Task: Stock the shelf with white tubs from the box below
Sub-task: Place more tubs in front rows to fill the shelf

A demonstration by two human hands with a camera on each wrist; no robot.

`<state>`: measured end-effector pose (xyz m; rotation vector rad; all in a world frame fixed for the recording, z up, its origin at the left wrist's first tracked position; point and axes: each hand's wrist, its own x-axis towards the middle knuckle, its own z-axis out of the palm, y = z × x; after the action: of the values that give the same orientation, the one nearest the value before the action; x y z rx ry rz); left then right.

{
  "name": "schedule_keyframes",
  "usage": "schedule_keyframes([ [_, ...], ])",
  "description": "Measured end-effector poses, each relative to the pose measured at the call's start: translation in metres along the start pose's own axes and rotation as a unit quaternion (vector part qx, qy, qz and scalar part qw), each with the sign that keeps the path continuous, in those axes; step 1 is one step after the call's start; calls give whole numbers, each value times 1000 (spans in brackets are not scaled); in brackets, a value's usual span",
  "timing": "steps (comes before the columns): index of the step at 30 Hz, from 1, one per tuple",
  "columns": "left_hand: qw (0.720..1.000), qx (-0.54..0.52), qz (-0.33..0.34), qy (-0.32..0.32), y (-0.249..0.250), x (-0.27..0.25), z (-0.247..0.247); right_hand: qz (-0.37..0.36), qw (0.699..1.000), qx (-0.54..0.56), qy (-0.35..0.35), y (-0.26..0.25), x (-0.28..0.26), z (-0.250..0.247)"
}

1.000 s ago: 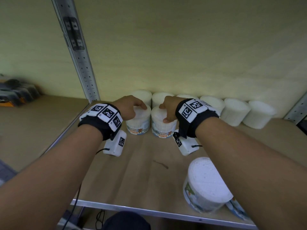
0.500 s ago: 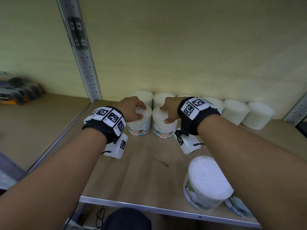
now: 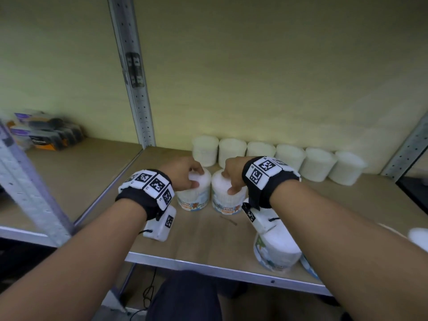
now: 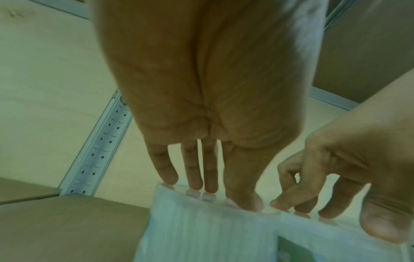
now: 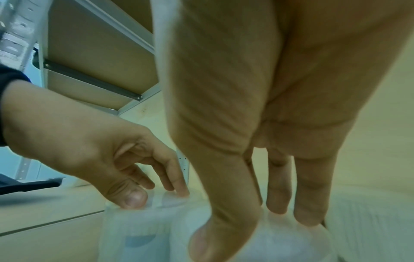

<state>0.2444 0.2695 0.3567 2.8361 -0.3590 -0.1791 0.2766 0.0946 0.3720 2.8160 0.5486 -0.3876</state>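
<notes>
Two white cotton-bud tubs stand side by side on the wooden shelf [image 3: 203,242], just in front of a back row of several white tubs [image 3: 289,156]. My left hand [image 3: 195,178] grips the left tub [image 3: 193,199] from above, fingers over the lid's far edge and thumb on the near side. My right hand [image 3: 228,183] holds the right tub [image 3: 228,203] the same way. In the left wrist view the left hand's fingertips [image 4: 192,184] sit on the tub's rim [image 4: 201,230]. The right wrist view shows the right hand [image 5: 257,230] on its blurred tub [image 5: 280,246].
A wider white tub [image 3: 275,253] lies tilted at the shelf's front right, under my right forearm. A perforated metal upright [image 3: 136,93] stands left of the back row. Dark packaged goods [image 3: 44,133] fill the neighbouring bay on the left.
The head view has drawn back, so the shelf's front edge and the neighbouring bay show more. Both hands have stayed on the two front tubs.
</notes>
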Motion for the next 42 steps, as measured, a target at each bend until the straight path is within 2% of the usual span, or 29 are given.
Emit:
schedule_keyframes([
  [9,1000,-18,8,-4,4,-51,5,-1,999,13,-51,-28,-58,-3],
  [16,999,-20,26,-6,9,-79,11,-21,997,34,-60,-34,-91,3],
  [26,999,-1,42,-8,21,-92,16,-24,997,63,-45,-26,-114,15],
  [32,999,-1,39,-24,23,-91,12,-55,992,101,-47,-18,-112,19],
  [36,999,-17,26,-25,31,-82,0,-56,990,132,-11,1,-105,19],
  [42,997,-72,27,4,65,-48,-16,-8,977,205,58,60,-103,13],
])
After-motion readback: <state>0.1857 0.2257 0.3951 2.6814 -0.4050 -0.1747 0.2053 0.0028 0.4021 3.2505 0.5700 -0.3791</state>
